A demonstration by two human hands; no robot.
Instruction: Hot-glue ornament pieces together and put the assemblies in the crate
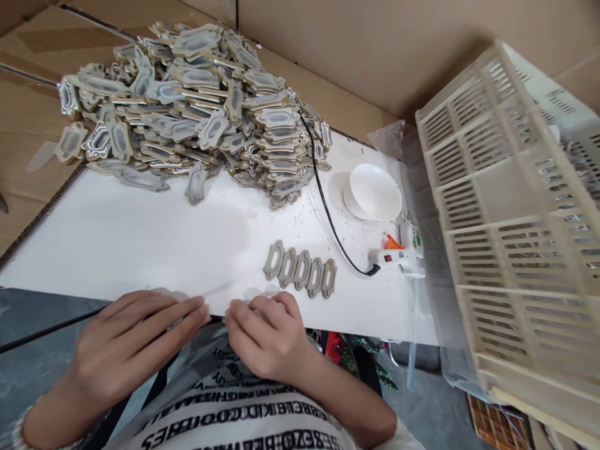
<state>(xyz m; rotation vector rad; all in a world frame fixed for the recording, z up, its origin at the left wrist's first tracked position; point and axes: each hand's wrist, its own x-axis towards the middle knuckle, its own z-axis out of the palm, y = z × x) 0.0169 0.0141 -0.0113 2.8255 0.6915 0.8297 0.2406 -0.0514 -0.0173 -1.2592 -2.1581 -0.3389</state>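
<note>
My left hand (135, 337) lies at the front edge of the white tabletop (187, 237), palm down, its fingers stretched out toward the right. My right hand (267, 337) is beside it at the same edge, with a small gap between the two sets of fingertips. Its fingers are bent inward, and whatever may be under them is hidden. Just beyond the right hand stands a short row of several grey-beige frame-shaped pieces (301, 270), each with an oval-like recess. They lie side by side, touching or overlapping.
A large heap of similar frame-shaped pieces (187, 119) fills the back left. To the right are a white bowl (375, 192), a white glue gun (396, 257) with an orange trigger, and its black cord (323, 200). A cream slatted plastic crate (510, 237) stands at the far right.
</note>
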